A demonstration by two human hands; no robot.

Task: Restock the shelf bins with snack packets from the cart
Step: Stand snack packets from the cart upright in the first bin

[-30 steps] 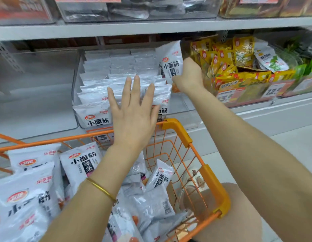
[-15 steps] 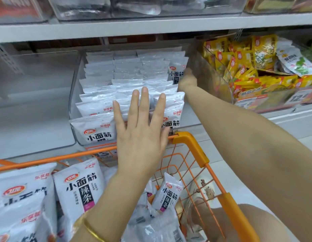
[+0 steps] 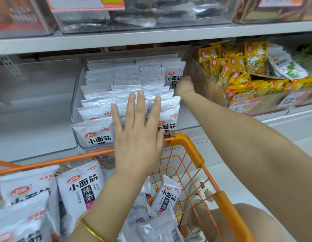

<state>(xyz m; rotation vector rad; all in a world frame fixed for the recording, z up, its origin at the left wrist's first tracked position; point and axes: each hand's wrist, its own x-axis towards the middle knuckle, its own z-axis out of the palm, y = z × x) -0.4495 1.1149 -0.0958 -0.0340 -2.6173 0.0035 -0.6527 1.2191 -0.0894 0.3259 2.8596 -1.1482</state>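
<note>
A clear shelf bin (image 3: 75, 105) holds several rows of white snack packets (image 3: 127, 79) standing upright. My left hand (image 3: 137, 135) lies flat with straight fingers against the front rows and presses them. My right hand (image 3: 184, 86) reaches deep into the bin's right rear corner. It holds a white snack packet (image 3: 174, 76) that stands a little higher than its row. The fingers are hidden behind that packet. Below, the orange cart (image 3: 186, 147) carries several more white packets (image 3: 80, 189), large and small.
A bin of yellow packets (image 3: 239, 70) stands right of my right arm. Left of the white packets is a clear bin (image 3: 34, 102) with nothing in it. The upper shelf edge (image 3: 151, 35) runs overhead. A leg and a shoe (image 3: 204, 193) show behind the cart's wire side.
My right hand has carried the packet from above the bin's front right down into the rear right corner. My left hand has stayed flat on the front rows.
</note>
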